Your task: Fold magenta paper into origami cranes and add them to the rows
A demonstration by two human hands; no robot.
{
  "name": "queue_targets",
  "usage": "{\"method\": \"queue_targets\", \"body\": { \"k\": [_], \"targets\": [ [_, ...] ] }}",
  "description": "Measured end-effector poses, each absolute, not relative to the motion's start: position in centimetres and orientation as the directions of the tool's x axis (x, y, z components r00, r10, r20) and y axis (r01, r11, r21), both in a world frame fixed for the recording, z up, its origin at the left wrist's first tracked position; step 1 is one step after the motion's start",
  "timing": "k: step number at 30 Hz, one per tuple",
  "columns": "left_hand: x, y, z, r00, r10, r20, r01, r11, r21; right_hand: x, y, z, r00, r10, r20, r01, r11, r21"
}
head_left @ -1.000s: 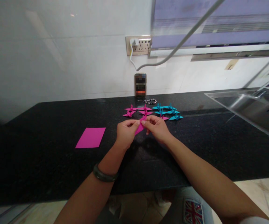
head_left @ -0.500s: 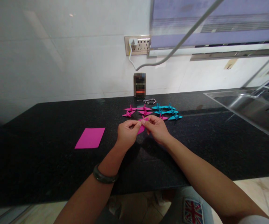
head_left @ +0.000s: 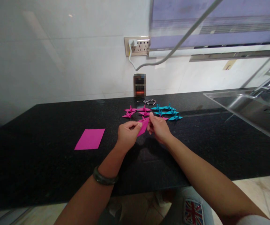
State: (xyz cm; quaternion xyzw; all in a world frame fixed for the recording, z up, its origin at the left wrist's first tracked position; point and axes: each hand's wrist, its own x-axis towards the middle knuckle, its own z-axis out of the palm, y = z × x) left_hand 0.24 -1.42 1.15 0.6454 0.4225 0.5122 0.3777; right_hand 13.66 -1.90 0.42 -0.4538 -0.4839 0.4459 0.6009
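Observation:
A partly folded piece of pink origami paper (head_left: 143,127) is held up over the dark counter between my two hands. My left hand (head_left: 128,133) pinches its left side between thumb and fingers. On the other side my right hand (head_left: 159,127) grips the paper's right edge, thumb raised and fingers curled behind. Just beyond them stand folded paper cranes: several pink ones (head_left: 144,109) to the left and several blue ones (head_left: 171,112) to the right. One pink crane is partly hidden by my right hand. A flat pink paper square (head_left: 90,139) lies left of my left hand.
A phone-like device with a blurred screen (head_left: 139,85) leans against the wall behind a beaded bracelet (head_left: 149,102). A steel sink (head_left: 254,115) is set into the counter (head_left: 43,175) at right. A grey cable (head_left: 172,57) hangs before the wall socket (head_left: 139,46).
My right thumb has lifted and the right hand has shifted slightly away from the left, so more of the pink paper shows. My left hand keeps its pinch.

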Motion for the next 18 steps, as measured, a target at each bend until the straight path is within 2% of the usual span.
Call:
{"method": "queue_targets", "body": {
  "k": [3,6,10,14,18],
  "targets": [
    [0.23,-1.3,1.07,0.096,0.949,0.3,0.107,-0.31,0.945,13.68,-1.91,0.56,0.057,0.987,0.149,-0.16,0.156,-0.975],
    [0.17,-1.15,1.0,0.096,0.951,0.294,0.074,-0.302,0.951,13.57,-2.11,0.58,0.035,0.98,0.198,-0.136,0.201,-0.97],
    [0.33,-1.15,1.02,0.112,0.962,0.251,0.034,-0.256,0.966,13.58,-2.19,0.49,0.114,0.964,0.24,-0.095,0.251,-0.963],
    [0.71,-1.35,1.11,0.185,0.977,0.111,-0.098,-0.094,0.991,13.75,-2.07,0.47,0.184,0.941,0.282,-0.075,0.3,-0.951],
    [0.87,-1.35,0.99,0.19,0.98,0.058,-0.079,-0.044,0.996,13.67,-2.1,0.38,0.178,0.939,0.294,-0.076,0.311,-0.947]
  ]
}}
